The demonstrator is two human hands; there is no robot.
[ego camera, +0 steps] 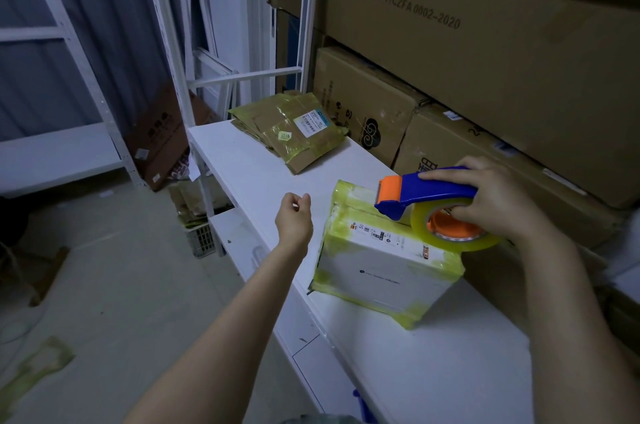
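Right hand point(491, 196) gripped tape dispenser point(426, 193) atop taped box point(384, 261); left hand point(294, 221) hovered beside, loosely curled, holding nothing.

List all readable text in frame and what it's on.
"T/CZFA 0002-2020": top carton; the characters before it are blurred.
"50": label on white box; the rest is too small.
Sticker and shipping label on flat cardboard: too small to read.
Prints on lower cartons: blurred.
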